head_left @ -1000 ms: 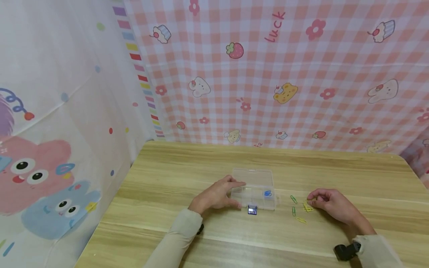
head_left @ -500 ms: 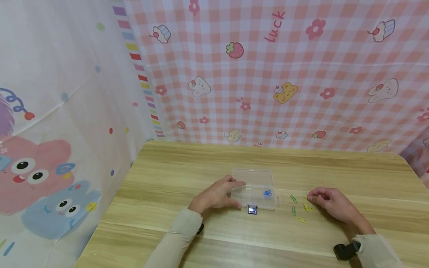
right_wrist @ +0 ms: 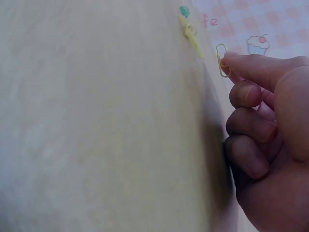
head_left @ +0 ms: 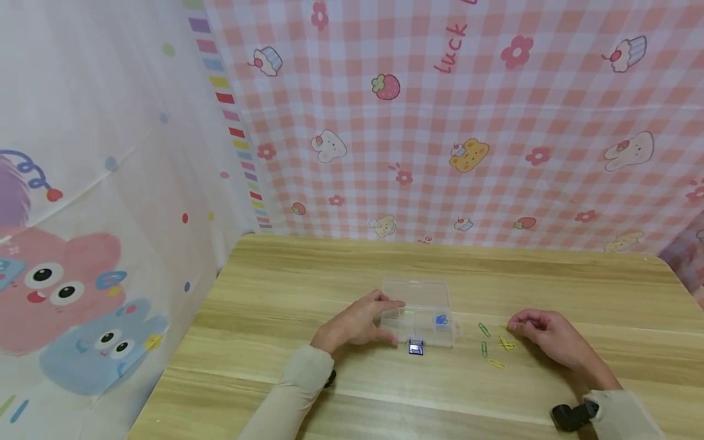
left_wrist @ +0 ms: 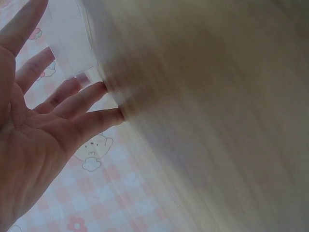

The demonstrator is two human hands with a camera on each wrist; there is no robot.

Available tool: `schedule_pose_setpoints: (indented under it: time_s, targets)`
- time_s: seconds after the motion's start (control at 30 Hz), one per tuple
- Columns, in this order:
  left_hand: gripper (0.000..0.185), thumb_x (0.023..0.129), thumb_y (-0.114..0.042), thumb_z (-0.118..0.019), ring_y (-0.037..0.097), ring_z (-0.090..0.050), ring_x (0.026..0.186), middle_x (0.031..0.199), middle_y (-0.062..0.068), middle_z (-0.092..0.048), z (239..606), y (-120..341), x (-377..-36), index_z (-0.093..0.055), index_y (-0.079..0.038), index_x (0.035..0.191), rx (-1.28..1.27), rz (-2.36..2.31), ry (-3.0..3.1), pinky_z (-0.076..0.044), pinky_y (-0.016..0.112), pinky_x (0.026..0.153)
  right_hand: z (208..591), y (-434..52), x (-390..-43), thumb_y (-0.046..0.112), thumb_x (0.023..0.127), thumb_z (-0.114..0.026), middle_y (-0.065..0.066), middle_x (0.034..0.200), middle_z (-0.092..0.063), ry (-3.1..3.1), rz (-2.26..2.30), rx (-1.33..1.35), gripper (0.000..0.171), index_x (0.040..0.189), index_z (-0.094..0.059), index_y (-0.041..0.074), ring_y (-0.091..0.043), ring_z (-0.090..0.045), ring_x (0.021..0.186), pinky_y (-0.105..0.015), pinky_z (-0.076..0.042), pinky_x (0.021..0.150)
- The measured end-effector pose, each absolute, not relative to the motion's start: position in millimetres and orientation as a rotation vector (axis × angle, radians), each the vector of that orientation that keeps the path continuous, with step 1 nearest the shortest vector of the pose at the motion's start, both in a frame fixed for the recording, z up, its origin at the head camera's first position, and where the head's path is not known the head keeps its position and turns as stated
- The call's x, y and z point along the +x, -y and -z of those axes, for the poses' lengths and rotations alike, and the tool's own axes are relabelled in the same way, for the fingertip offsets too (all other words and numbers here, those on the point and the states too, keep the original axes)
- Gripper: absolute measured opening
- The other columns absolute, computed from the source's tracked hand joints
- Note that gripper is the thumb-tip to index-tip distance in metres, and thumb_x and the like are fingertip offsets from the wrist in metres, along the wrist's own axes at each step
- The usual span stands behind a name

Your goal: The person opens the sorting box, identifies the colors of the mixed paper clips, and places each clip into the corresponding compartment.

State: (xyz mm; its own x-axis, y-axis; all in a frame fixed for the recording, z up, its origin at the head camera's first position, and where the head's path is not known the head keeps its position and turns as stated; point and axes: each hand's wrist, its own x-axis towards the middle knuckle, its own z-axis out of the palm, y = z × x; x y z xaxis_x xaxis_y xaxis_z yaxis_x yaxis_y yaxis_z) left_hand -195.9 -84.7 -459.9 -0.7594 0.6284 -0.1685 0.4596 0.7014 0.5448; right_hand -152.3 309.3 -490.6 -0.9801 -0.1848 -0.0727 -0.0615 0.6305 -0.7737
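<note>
A clear plastic compartment box [head_left: 420,298] lies on the wooden table [head_left: 341,269] with its lid open and a blue clip [head_left: 440,319] in one cell. My left hand [head_left: 357,322] rests against the box's left end with its fingers nearly straight [left_wrist: 72,104]; the box [left_wrist: 67,43] shows blurred there. Right of the box lie two green paper clips [head_left: 483,330] and loose yellow paper clips [head_left: 506,344]. My right hand [head_left: 541,335] sits just right of them with its fingers curled. Its index fingertip [right_wrist: 236,60] pinches the end of a yellow paper clip [right_wrist: 221,60] at the tabletop.
A small blue-and-silver clip [head_left: 415,348] lies in front of the box. Pink checked cloth [head_left: 451,122] hangs behind the table and a white cartoon curtain [head_left: 93,214] on the left. The table's right corner [head_left: 668,263] is rounded. A dark wrist camera [head_left: 569,415] sits on my right forearm.
My right hand's fingertips have shifted slightly away from the pile onto a yellow paper clip. The left hand and the box have stayed put.
</note>
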Motion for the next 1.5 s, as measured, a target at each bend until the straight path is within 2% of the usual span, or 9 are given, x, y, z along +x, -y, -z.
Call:
schedule_pose_setpoints:
  time_s: [0.4,0.53,1.0,1.5]
  targets:
    - [0.073,0.084,-0.042,-0.077,0.014,-0.051,0.117,0.136,0.001,-0.048,458.9,84.0,-194.7,-0.047,-0.027,0.148,0.840,-0.695,-2.564,-0.046,0.032,0.100,483.8,-305.4,-151.2,0.015,0.103,-0.054,-0.008,0.098,-0.070,-2.689,1.329,-0.202,0.022,0.108,-0.069,0.000,-0.004,-0.050,0.077,-0.021,-0.043,0.065]
    - [0.073,0.084,-0.042,-0.077,0.014,-0.051,0.117,0.136,0.001,-0.048,458.9,83.7,-194.7,-0.047,-0.027,0.148,0.839,-0.689,-2.568,-0.046,0.032,0.100,479.2,-302.0,-153.2,0.015,0.103,-0.054,-0.008,0.099,-0.069,-2.694,1.317,-0.218,0.021,0.107,-0.069,0.002,-0.005,-0.052,0.079,-0.021,-0.046,0.068]
    - [0.073,0.083,-0.041,-0.078,0.014,-0.051,0.117,0.135,0.001,-0.049,458.0,83.4,-194.6,-0.048,-0.027,0.148,0.839,-0.688,-2.574,-0.046,0.032,0.100,461.3,-281.3,-157.0,0.026,0.103,-0.056,-0.008,0.101,-0.069,-2.678,1.323,-0.188,0.026,0.108,-0.070,0.006,-0.009,-0.052,0.080,-0.024,-0.045,0.066]
    - [0.073,0.083,-0.041,-0.078,0.015,-0.051,0.119,0.136,0.001,-0.048,457.7,83.2,-194.4,-0.048,-0.027,0.148,0.834,-0.697,-2.571,-0.046,0.033,0.101,450.8,-253.1,-163.9,0.015,0.101,-0.058,-0.010,0.094,-0.069,-2.648,1.381,-0.284,0.017,0.103,-0.071,0.005,-0.009,-0.050,0.072,-0.024,-0.043,0.060]
